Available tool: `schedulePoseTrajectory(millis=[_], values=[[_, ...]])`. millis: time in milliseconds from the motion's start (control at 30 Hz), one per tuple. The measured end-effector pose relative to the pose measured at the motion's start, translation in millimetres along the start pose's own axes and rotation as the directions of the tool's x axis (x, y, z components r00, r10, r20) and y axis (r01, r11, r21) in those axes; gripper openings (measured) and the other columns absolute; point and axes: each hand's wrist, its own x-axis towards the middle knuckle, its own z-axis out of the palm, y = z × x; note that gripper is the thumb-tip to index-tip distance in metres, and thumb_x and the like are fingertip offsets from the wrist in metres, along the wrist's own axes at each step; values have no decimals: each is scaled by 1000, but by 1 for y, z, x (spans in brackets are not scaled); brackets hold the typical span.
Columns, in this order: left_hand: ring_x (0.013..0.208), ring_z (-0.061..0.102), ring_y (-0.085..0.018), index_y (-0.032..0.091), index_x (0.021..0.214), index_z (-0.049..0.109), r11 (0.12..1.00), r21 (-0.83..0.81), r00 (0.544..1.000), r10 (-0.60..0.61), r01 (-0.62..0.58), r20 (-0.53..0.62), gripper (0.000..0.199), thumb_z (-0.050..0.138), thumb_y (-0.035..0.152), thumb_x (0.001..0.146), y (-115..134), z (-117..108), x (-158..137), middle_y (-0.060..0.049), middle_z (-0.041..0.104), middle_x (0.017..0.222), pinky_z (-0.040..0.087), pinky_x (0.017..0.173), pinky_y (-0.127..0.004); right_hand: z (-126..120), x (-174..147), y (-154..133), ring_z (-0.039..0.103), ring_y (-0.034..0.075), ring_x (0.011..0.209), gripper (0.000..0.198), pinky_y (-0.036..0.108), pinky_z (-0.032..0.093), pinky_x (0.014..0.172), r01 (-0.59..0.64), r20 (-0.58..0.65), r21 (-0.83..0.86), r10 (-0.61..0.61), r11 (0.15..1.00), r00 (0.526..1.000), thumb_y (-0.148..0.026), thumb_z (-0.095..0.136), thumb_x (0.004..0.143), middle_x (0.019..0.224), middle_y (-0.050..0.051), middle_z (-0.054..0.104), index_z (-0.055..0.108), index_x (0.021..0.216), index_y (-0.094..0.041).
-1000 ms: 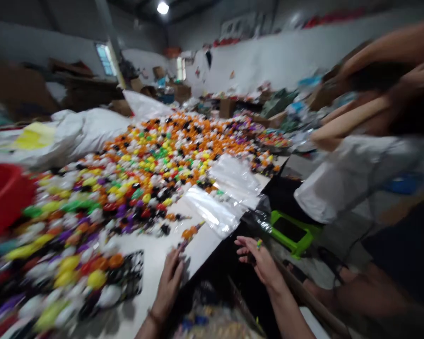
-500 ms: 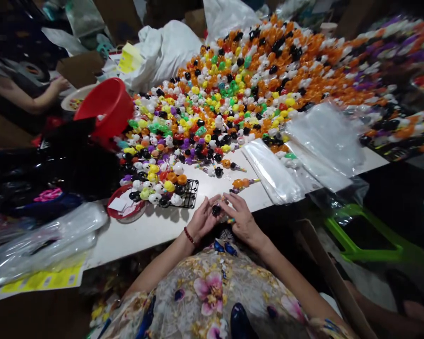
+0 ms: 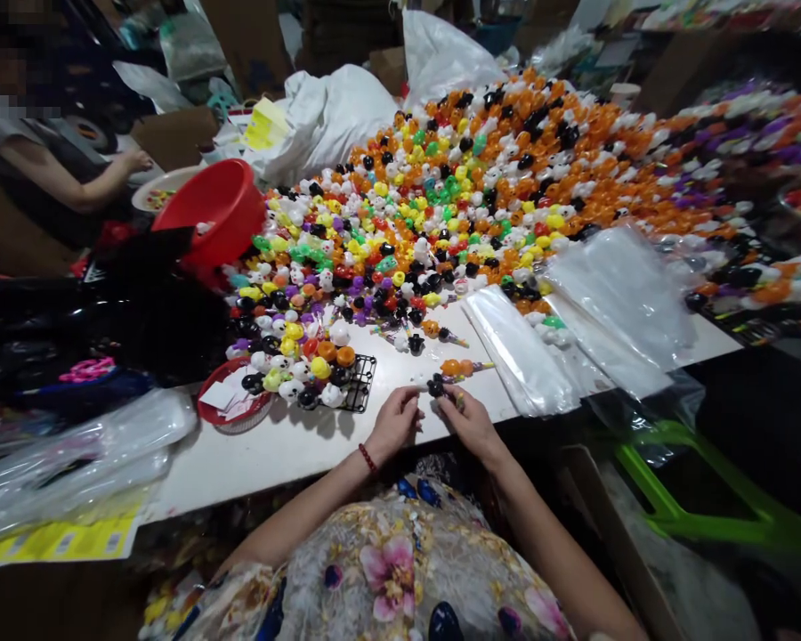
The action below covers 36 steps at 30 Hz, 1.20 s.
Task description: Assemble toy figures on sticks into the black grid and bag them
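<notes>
The right hand's (image 3: pixel 473 425) fingers pinch a black plastic figure (image 3: pixel 435 385) over the desk (image 3: pixel 273 450); whether the left hand (image 3: pixel 391 425) grips anything, I cannot tell. A red basket (image 3: pixel 237 421) holds white slips (image 3: pixel 223 398); the red basin (image 3: pixel 206 200), a white piece (image 3: pixel 204 228).

The fingers of the right hand (image 3: pixel 468 421) hid part of the small black piece (image 3: pixel 435 385), and its shape was too tiny for me to make out. At the left edge the co-worker (image 3: pixel 63 182) was cut off; so was the yellow sheet (image 3: pixel 67 540), its print unreadable. Far right, the heaped toys (image 3: pixel 761 133) blurred together, also cut off.
</notes>
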Motion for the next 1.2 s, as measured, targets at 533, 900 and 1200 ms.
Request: schedulePoseTrajectory(millis=[533,900,1200], values=[[113,48,-35,15,105,66,458,879,870,478,-131,-120,23,62,30,88,63,20,93,-18,63,107,35,100,-50,-10,-1,-8,48,8,56,59,18,35,46,-290,32,598,339,747,940,-46,82,61,72,-3,62,67,113,-23],[103,58,-23,19,105,67,754,558,852,502,-345,-151,23,66,28,83,74,24,88,-9,61,109,46,91,-36,-21,-15,-7,44,8,54,53,22,35,48,-248,-63,548,335,799,940,-51,82,61,70,0,62,75,102,-18],[79,57,-12,20,96,61,988,-143,973,96,-66,210,38,77,44,73,56,8,18,-2,63,92,45,67,-22,-34,-25,-31,64,21,92,33,36,53,84,78,-240,114,-48,990,970,-50,70,80,95,3,71,77,102,-26]])
